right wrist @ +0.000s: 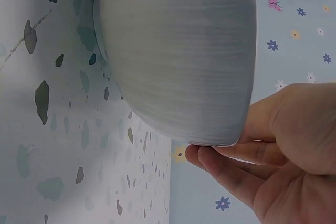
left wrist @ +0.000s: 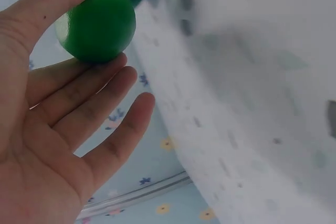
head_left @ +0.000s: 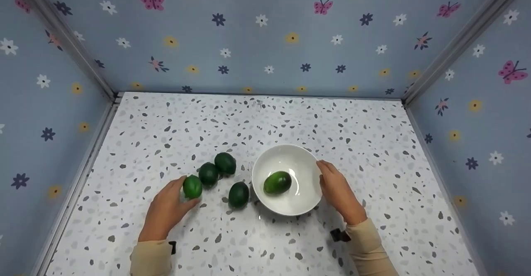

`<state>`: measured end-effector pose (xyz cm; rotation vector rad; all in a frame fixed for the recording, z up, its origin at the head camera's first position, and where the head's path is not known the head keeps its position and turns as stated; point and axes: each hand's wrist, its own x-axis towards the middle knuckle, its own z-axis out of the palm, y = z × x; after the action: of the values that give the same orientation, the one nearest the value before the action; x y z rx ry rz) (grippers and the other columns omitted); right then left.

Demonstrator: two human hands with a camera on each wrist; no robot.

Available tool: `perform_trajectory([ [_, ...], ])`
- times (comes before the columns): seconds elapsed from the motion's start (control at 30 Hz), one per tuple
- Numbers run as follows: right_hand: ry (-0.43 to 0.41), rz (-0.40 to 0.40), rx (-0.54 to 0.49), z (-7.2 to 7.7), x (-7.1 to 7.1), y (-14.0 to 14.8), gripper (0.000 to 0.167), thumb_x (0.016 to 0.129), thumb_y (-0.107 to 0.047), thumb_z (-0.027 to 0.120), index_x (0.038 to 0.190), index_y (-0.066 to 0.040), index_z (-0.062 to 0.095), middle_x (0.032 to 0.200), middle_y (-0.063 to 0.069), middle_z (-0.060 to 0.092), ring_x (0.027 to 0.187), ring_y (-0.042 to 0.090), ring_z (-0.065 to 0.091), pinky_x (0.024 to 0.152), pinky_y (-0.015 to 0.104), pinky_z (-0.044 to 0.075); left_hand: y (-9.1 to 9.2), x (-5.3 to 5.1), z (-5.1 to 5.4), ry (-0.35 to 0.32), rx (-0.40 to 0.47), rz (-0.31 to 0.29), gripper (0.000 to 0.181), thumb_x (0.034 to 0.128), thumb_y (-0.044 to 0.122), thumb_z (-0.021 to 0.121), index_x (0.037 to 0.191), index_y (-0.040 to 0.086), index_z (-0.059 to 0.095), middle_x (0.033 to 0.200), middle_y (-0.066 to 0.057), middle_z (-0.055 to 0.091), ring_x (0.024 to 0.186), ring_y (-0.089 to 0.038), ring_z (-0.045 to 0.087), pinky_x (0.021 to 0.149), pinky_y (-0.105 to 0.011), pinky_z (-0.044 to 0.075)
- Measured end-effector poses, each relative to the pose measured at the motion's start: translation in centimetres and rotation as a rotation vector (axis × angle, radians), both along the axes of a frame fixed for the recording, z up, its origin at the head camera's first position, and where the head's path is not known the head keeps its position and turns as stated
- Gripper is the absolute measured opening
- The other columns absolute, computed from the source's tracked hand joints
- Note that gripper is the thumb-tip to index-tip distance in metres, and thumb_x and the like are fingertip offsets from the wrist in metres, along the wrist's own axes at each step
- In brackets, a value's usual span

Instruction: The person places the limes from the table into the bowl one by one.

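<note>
My left hand [head_left: 166, 209] pinches a smooth green lime [head_left: 192, 187] between thumb and fingers; in the left wrist view the other fingers spread below the lime [left wrist: 100, 22]. Two darker green limes [head_left: 208, 174] lie just beyond it, close together, and another dark lime [head_left: 239, 195] is nearer the bowl. The white bowl [head_left: 307, 172] stands upright on the table with one green oval fruit [head_left: 277, 183] inside. On its right side, my right hand [head_left: 341, 193] grips the rim; in the right wrist view its fingertips touch the outside of the bowl [right wrist: 178, 51].
A white speckled tabletop [head_left: 257, 118] lies under everything. Blue walls [head_left: 265, 39] printed with flowers and butterflies enclose it at the back and both sides, with grey metal strips [head_left: 66, 35] along the corners. Dark straps show near both wrists.
</note>
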<state>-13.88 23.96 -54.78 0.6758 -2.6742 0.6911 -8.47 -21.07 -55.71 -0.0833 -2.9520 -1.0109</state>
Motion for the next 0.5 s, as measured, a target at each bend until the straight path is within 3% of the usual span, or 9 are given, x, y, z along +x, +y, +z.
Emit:
perform_trajectory([
  [0.23, -0.015, -0.007, -0.008, 0.0, 0.0, 0.0, 0.044, 0.085, 0.020, 0.061, 0.128, 0.013, 0.057, 0.123, 0.029, 0.058, 0.112, 0.045, 0.060, 0.092, 0.050, 0.053, 2.3, 0.2, 2.5, 0.112, 0.000, -0.053, 0.074, 0.0780, 0.023, 0.088, 0.138, -0.002, 0.055, 0.131, -0.019, 0.060, 0.114, -0.036, 0.060, 0.094, -0.053, 0.050],
  [0.5, -0.046, -0.027, 0.005, 0.1, 0.1, 0.0, 0.043, 0.087, 0.017, 0.060, 0.129, 0.013, 0.056, 0.125, 0.029, 0.058, 0.114, 0.045, 0.059, 0.095, 0.050, 0.052, 6.1, -0.4, 3.8, 0.294, -0.010, -0.179, 0.079, 0.0738, 0.032, 0.091, 0.136, -0.003, 0.058, 0.130, -0.016, 0.062, 0.116, -0.032, 0.060, 0.097, -0.046, 0.050],
])
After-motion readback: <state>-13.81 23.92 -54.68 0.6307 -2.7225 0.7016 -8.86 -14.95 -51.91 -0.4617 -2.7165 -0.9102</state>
